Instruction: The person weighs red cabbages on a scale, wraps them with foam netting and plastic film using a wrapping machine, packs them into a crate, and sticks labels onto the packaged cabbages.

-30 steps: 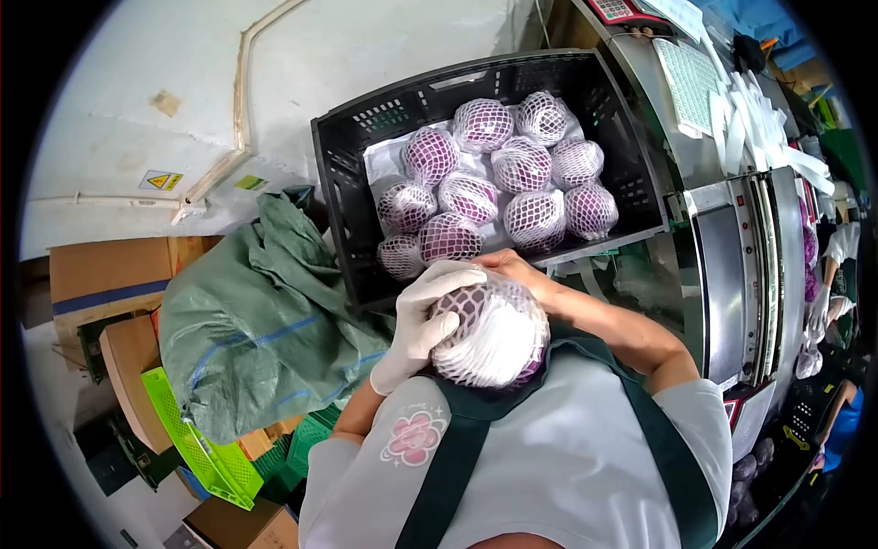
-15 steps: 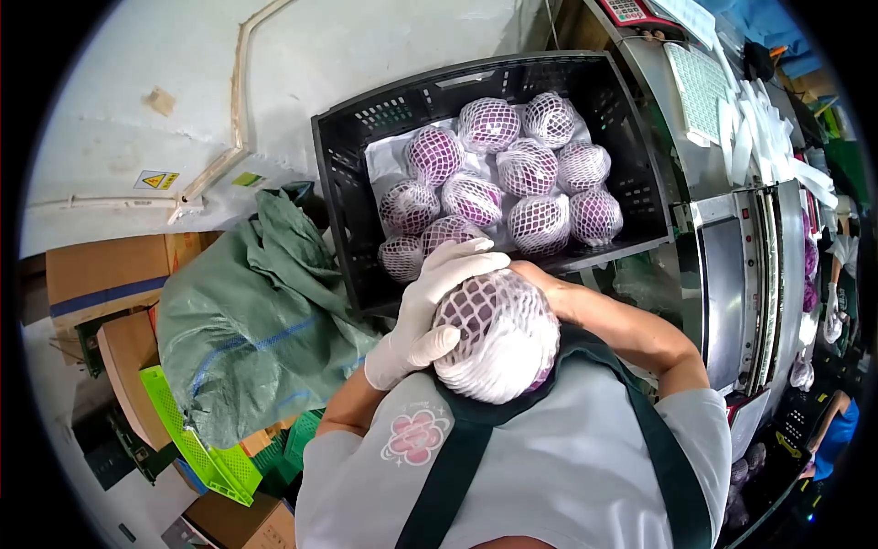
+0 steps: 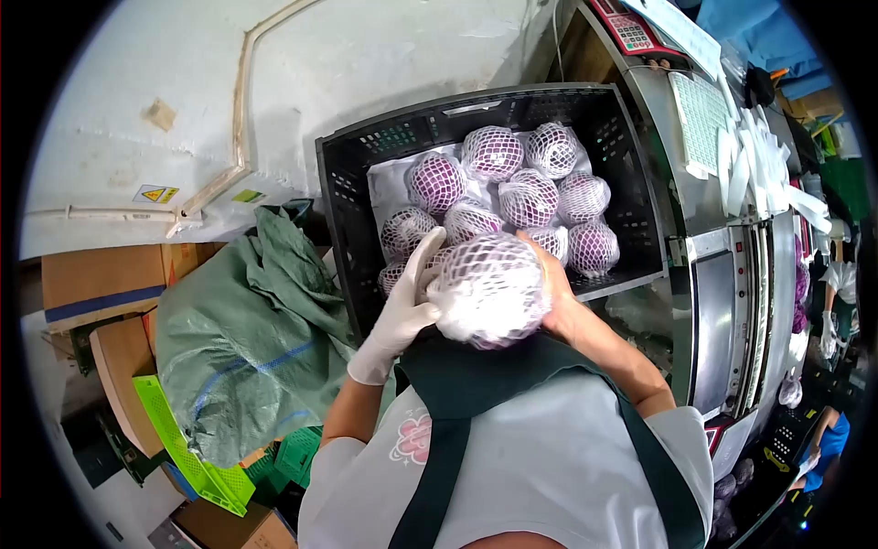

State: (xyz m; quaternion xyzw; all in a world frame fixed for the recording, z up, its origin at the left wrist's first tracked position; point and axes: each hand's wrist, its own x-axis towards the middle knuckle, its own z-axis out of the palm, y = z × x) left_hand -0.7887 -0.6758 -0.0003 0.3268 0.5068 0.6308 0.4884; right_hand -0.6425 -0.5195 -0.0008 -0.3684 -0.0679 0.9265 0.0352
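A round red cabbage in a white foam net sits between my two hands, over the near edge of the black crate and in front of my apron. My left hand, in a white glove, holds its left side with the thumb low and fingers pointing up. My bare right hand is wrapped round its right side, its fingers partly hidden behind it. Beyond, the black plastic crate holds several more netted red cabbages on a white liner.
A green woven sack lies left of the crate, near cardboard boxes and a lime-green plastic basket. To the right stands a metal machine, with a red scale and white strips above. Another person's arm shows far right.
My hands have carried the netted cabbage up and forward, away from my chest toward the crate. The left fingers have shifted from over its top to its left side.
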